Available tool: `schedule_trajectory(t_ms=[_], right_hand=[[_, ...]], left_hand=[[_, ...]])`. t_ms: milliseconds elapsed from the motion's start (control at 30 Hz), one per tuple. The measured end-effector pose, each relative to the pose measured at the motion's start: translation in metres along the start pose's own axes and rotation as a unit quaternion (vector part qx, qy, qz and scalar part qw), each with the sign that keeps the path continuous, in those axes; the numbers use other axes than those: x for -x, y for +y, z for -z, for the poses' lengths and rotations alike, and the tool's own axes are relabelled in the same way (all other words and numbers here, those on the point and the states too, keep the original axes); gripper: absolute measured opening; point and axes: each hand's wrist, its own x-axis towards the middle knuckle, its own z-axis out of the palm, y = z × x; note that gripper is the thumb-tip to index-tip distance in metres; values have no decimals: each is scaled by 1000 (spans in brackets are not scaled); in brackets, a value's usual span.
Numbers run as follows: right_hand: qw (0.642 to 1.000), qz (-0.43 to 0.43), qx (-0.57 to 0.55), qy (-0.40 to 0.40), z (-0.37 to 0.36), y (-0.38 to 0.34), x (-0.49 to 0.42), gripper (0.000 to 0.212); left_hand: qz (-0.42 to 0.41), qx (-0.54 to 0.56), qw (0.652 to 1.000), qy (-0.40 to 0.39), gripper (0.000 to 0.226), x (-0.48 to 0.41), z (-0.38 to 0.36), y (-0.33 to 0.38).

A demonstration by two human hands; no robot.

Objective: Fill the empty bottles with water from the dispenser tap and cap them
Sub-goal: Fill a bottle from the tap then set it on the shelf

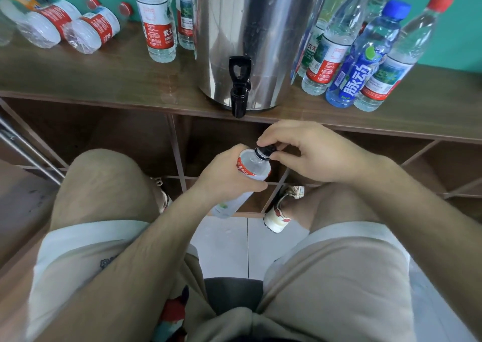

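Beige shorts (339,276) fill the foreground. Above the knees the left grip (227,176) wraps a tilted bottle (255,164) at its red label, holding it in the air just below the surface (104,80) edge. The right grip (313,153) pinches the black cap (264,151) on its neck. Above, the tap (238,88) juts from the steel dispenser (255,28). Capped bottles (362,80) stand to the right, and others (91,28) lie on their sides far left.

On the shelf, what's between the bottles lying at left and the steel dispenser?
In the head view, two upright red-labelled bottles stand there, close beside the dispenser, one partly behind the other.
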Motion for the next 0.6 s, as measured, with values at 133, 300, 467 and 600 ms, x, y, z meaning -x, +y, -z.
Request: schedule_trajectory(t_ms=[133,300,467,600], right_hand=[[999,30,29,-12,11,-4,8,28],[998,48,34,-27,21,-9,15,27],[996,74,53,-24,28,-15,19,27],[993,88,75,-31,31,-20,18,27]], left_hand=[[-15,17,999,-27,55,4,4,4],[-31,46,995,-79,55,10,11,16],[-35,82,988,-127,48,12,17,21],[-24,132,979,-155,51,15,21,24]])
